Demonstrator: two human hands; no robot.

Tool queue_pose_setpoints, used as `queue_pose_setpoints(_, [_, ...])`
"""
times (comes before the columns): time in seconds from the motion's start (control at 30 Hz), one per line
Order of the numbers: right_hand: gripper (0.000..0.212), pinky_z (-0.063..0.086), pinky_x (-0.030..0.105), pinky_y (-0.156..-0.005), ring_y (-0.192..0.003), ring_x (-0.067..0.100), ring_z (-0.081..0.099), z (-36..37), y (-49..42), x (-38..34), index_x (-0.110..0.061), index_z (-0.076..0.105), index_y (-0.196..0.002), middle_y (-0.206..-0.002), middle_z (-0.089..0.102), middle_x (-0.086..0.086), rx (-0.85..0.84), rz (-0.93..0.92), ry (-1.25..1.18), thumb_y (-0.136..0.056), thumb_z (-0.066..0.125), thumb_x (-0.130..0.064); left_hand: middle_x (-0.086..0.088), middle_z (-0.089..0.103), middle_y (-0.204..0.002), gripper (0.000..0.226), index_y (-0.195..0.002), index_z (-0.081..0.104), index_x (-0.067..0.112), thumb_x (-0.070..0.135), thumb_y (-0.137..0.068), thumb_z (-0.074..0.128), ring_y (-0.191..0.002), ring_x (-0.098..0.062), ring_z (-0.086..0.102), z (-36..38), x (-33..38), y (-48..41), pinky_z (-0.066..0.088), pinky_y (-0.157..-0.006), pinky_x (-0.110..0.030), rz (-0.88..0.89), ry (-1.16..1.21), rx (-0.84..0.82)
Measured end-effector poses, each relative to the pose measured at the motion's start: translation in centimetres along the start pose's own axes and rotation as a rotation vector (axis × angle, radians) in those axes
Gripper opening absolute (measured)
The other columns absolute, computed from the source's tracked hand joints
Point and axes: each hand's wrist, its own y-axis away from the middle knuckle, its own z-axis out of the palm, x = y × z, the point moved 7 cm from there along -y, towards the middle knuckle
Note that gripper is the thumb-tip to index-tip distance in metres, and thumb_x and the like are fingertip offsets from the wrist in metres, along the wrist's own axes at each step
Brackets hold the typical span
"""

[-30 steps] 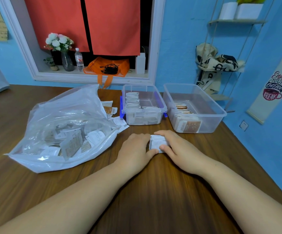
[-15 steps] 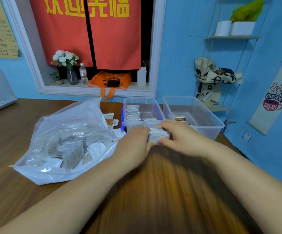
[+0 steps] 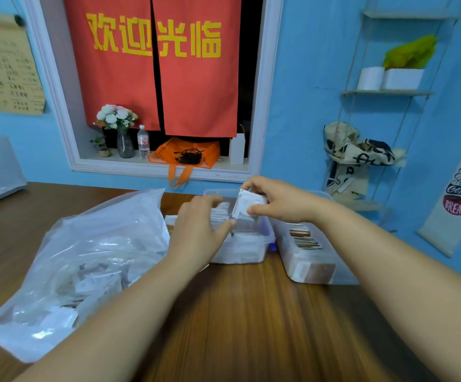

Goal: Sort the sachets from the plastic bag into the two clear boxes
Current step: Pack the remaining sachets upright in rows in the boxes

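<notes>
A small stack of white sachets is pinched in my right hand, tilted upright over the left clear box. That box has blue latches and holds a row of white sachets. My left hand reaches over the box's near left side, fingers spread at the sachets inside; whether it holds any I cannot tell. The right clear box holds brown-striped sachets. The plastic bag lies open on the left with several sachets inside.
All of this sits on a brown wooden table against a blue wall. A few loose sachets lie between bag and left box. A window ledge behind carries a vase, a bottle and an orange bag.
Both hands lifted the white sachet stack off the table and carried it forward over the left box. The stack now stands tilted in my right hand; my head tipped up.
</notes>
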Motion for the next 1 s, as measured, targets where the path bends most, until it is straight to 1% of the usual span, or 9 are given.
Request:
queue_pose_setpoints(0.17, [0.036,0.039,0.027,-0.079,-0.095,0.019,0.051,1.3,-3.8,4.1,-0.018,0.048,-0.122,-0.109,0.054,0.001,-0.078,0.107,0.12,-0.088,0.06,-0.017,-0.003,0.047,-0.132,0.083,-0.13,0.047,0.015,0.057,-0.063,0.074,-0.124,-0.017,0.039,2.1,-3.0,1.0,0.027,-0.101,-0.024,-0.098,0.052,-0.064])
queue_pose_setpoints(0.27, [0.036,0.038,0.03,-0.08,-0.093,0.02,0.048,2.9,-5.7,5.2,-0.015,0.047,-0.121,-0.112,0.054,0.006,-0.166,0.115,0.259,-0.087,0.06,-0.016,0.003,0.041,-0.132,0.107,-0.134,0.041,0.017,0.074,-0.044,0.055,-0.125,-0.012,0.034,3.3,-3.8,1.3,0.022,-0.099,-0.016,-0.154,0.125,-0.105])
queue_pose_setpoints(0.33, [0.033,0.037,0.031,-0.075,-0.089,0.021,0.047,3.7,-6.7,5.4,-0.016,0.048,-0.116,-0.104,0.053,0.005,-0.219,0.104,0.316,-0.086,0.061,-0.014,0.005,0.041,-0.13,0.105,-0.134,0.041,0.019,0.072,-0.046,0.062,-0.124,-0.008,0.033,3.7,-4.2,1.3,0.021,-0.096,-0.012,-0.158,0.168,-0.108])
queue_pose_setpoints(0.4, [0.03,0.034,0.029,-0.07,-0.085,0.02,0.045,4.5,-7.5,5.5,-0.018,0.047,-0.11,-0.094,0.049,0.002,-0.265,0.089,0.364,-0.084,0.061,-0.012,0.008,0.04,-0.126,0.088,-0.133,0.042,0.02,0.054,-0.06,0.079,-0.119,-0.004,0.032,4.1,-4.6,1.2,0.02,-0.092,-0.009,-0.145,0.198,-0.101])
queue_pose_setpoints(0.47, [0.033,0.032,0.027,-0.069,-0.084,0.019,0.044,5.2,-7.9,5.7,-0.017,0.047,-0.113,-0.093,0.047,0.0,-0.316,0.086,0.412,-0.084,0.062,-0.013,0.012,0.035,-0.121,0.083,-0.133,0.04,0.021,0.043,-0.065,0.082,-0.116,-0.001,0.03,4.2,-4.9,1.3,0.018,-0.087,-0.005,-0.141,0.21,-0.088])
queue_pose_setpoints(0.57, [0.034,0.031,0.027,-0.07,-0.085,0.019,0.044,6.0,-8.3,5.9,-0.015,0.048,-0.114,-0.095,0.048,-0.001,-0.373,0.081,0.459,-0.083,0.064,-0.014,0.013,0.034,-0.12,0.087,-0.132,0.038,0.023,0.052,-0.061,0.079,-0.115,0.001,0.03,4.2,-5.1,1.4,0.019,-0.083,-0.001,-0.118,0.23,-0.067])
queue_pose_setpoints(0.77, [0.03,0.036,0.027,-0.072,-0.086,0.018,0.046,6.4,-8.6,6.0,-0.014,0.052,-0.111,-0.096,0.051,-0.002,-0.432,0.062,0.452,-0.084,0.065,-0.016,0.011,0.035,-0.124,0.083,-0.134,0.037,0.022,0.043,-0.065,0.08,-0.109,0.006,0.026,4.3,-4.9,1.3,0.017,-0.083,-0.001,-0.102,0.231,-0.065])
queue_pose_setpoints(0.93, [0.025,0.048,0.038,-0.092,-0.096,0.024,0.059,6.0,-8.3,6.1,-0.02,0.057,-0.113,-0.107,0.062,0.004,-0.532,0.118,0.348,-0.088,0.062,-0.021,0.01,0.034,-0.131,0.087,-0.137,0.033,0.023,0.045,-0.065,0.079,-0.109,0.007,0.026,4.3,-5.0,1.4,0.017,-0.085,-0.002,-0.127,0.23,-0.081])
queue_pose_setpoints(1.0, [0.025,0.048,0.032,-0.091,-0.094,0.02,0.059,5.7,-8.1,5.8,-0.021,0.058,-0.117,-0.102,0.062,0.0,-0.551,0.145,0.297,-0.091,0.058,-0.024,0.007,0.036,-0.132,0.088,-0.136,0.034,0.022,0.045,-0.065,0.079,-0.108,0.007,0.027,4.2,-4.9,1.4,0.016,-0.084,0.0,-0.125,0.227,-0.079])
